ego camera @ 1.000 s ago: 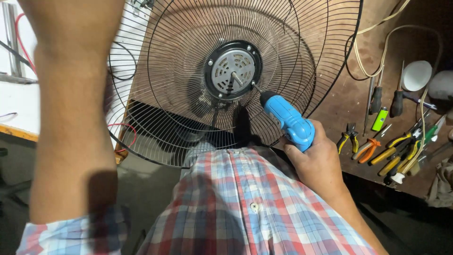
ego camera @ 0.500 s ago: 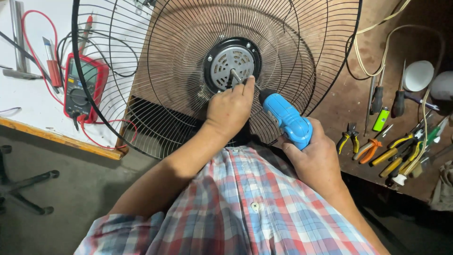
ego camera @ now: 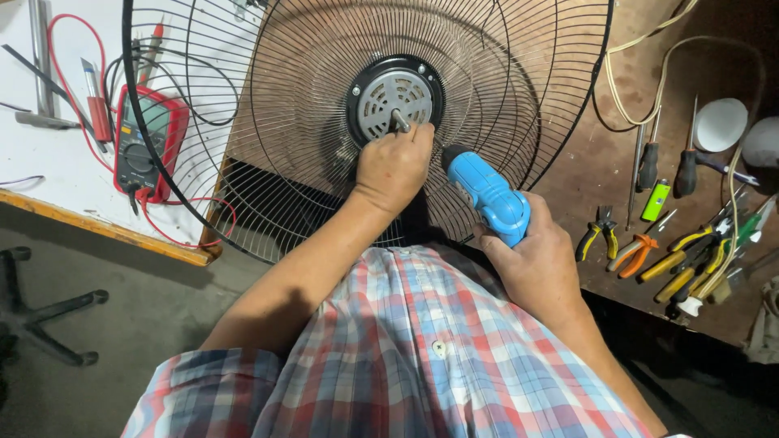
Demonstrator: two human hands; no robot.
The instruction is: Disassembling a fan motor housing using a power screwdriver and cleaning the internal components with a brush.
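A black wire fan guard (ego camera: 519, 73) stands tilted toward me with a round grey motor housing (ego camera: 388, 96) and its metal shaft (ego camera: 401, 122) at the centre. My left hand (ego camera: 393, 166) rests against the motor face, fingertips pinched together just below the shaft; whatever small part they hold is hidden. My right hand (ego camera: 540, 264) grips a blue electric screwdriver (ego camera: 487, 193), whose tip points up-left toward the motor, close beside my left hand.
A red multimeter (ego camera: 146, 142) with red and black leads lies on the white bench at left. On the brown board at right lie screwdrivers (ego camera: 649, 162), pliers (ego camera: 629, 253), a green lighter (ego camera: 656, 200) and white cables. A chair base stands on the floor, lower left.
My left arm came down from close to the camera and its hand settled on the motor face by the shaft. The blue screwdriver has stayed almost still.
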